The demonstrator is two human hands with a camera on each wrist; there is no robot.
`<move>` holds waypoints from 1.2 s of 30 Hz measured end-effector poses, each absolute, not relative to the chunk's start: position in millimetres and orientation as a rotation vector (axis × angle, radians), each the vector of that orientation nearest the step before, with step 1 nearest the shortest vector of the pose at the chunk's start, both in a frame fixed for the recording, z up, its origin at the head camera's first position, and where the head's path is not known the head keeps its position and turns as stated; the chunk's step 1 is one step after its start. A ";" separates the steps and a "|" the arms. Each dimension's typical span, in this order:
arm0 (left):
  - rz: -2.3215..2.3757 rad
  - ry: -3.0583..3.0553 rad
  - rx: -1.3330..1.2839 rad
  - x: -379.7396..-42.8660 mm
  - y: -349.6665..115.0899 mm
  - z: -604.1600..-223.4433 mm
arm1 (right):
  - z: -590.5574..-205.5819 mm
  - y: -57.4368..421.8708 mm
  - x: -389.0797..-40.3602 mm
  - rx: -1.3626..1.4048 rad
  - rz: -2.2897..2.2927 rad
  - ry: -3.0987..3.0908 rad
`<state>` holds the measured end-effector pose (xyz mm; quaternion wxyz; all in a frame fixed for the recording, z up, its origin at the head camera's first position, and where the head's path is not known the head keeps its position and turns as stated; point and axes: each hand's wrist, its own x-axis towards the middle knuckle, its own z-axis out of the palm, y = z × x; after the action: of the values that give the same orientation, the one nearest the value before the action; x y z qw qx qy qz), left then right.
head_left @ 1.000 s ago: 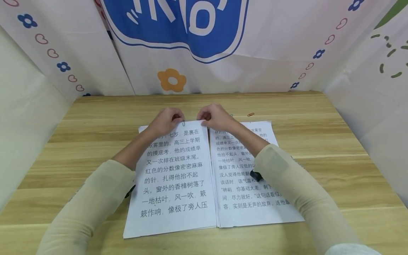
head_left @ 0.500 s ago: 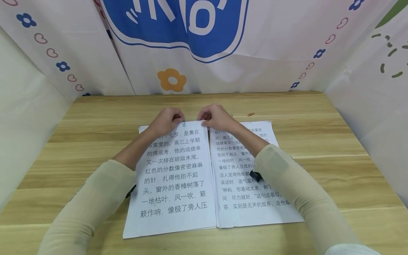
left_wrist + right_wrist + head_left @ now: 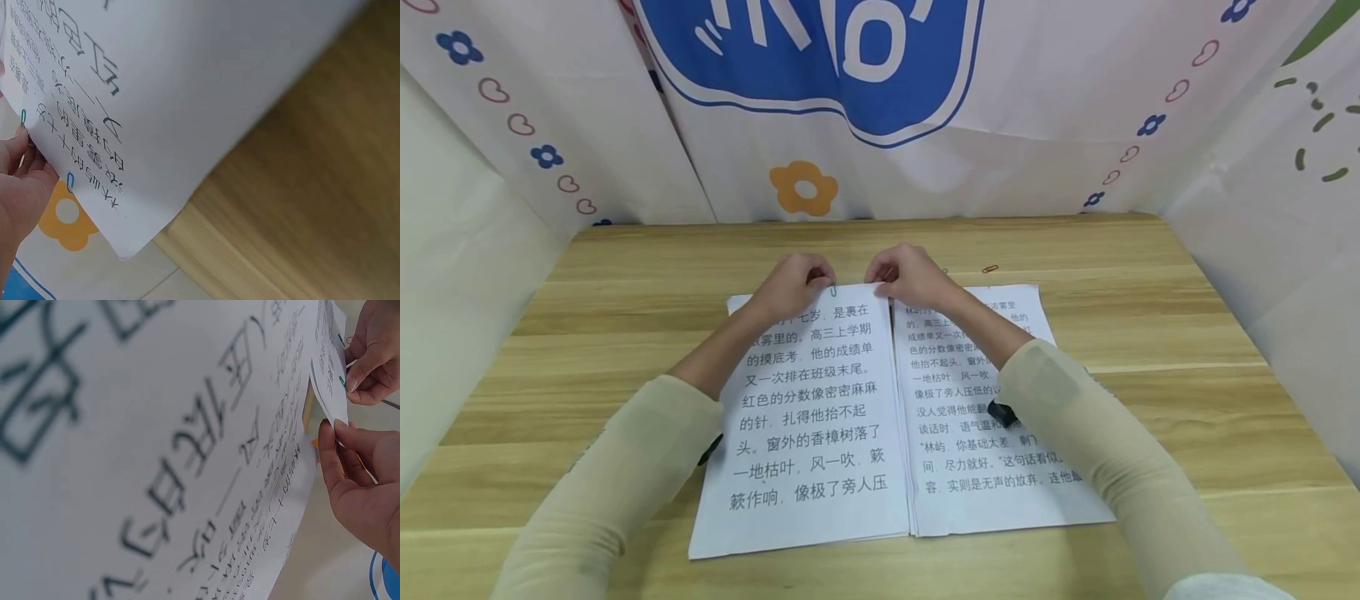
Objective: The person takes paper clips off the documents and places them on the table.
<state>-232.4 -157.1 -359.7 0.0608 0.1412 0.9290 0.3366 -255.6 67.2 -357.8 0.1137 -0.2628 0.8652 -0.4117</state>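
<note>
Two stacks of printed sheets lie side by side, the left stack and the right stack. At the left stack's top edge, my left hand pinches a green paper clip that sits over the paper. A blue paper clip is on the same edge, hidden under the hand in the head view. My right hand holds that stack's top right corner between thumb and fingers, as the right wrist view shows with the right hand below the left hand.
Behind the right stack, an orange paper clip lies on the wooden table, with another small clip partly behind the right hand. A printed cloth hangs along the table's back edge.
</note>
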 end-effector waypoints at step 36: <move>1.058 2.815 0.355 -234.1 -156.6 -359.8 | -359.2 67.9 -257.0 -0.746 -1.250 2.493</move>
<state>-234.1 -156.6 -359.8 0.0567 0.1172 0.9281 0.3488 -257.0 67.9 -359.2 0.1269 -0.2562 0.8566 -0.4295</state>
